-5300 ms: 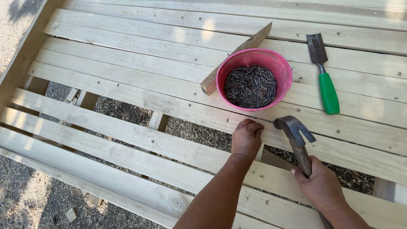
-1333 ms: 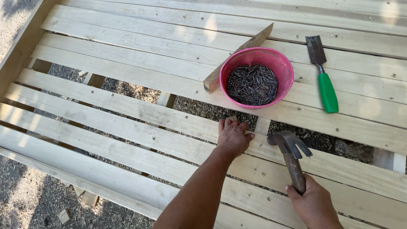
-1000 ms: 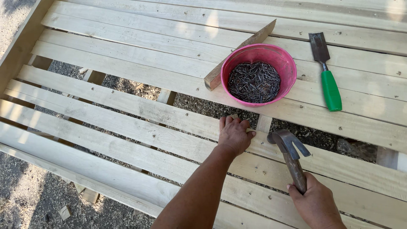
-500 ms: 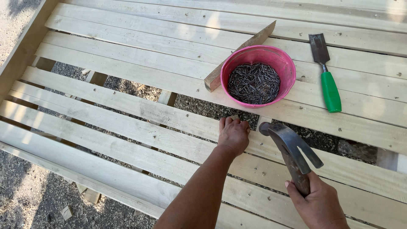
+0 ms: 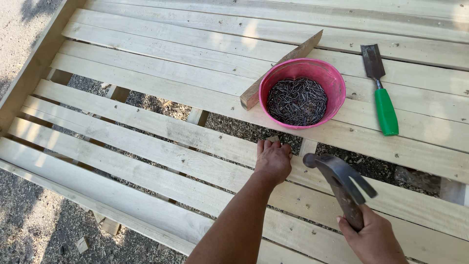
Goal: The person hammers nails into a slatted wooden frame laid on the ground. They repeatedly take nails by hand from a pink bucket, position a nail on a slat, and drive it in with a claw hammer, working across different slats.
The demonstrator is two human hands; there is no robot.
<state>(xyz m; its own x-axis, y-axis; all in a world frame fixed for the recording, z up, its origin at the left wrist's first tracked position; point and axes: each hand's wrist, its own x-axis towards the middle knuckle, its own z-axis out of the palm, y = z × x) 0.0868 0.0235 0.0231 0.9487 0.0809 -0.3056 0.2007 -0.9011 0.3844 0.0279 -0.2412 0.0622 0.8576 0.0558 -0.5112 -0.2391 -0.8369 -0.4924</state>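
Note:
My left hand [image 5: 273,160] rests with curled fingers on a pale wooden slat [image 5: 161,128], its fingertips at the slat's far edge; whether it pinches a nail is hidden. My right hand [image 5: 373,239] grips the handle of a claw hammer [image 5: 339,183], whose head hangs raised just right of the left hand. Just beyond both hands sits a pink bowl [image 5: 330,80] filled with dark nails [image 5: 298,100].
A green-handled chisel [image 5: 382,95] lies right of the bowl. A short wooden offcut [image 5: 283,68] leans by the bowl's left side. Gaps between slats show gravel [image 5: 146,102] and cross supports below. The frame's edge board [image 5: 34,63] runs along the left.
The hammer head has risen off the slat and swung up and left toward my left hand. The left hand has stayed on the same slat.

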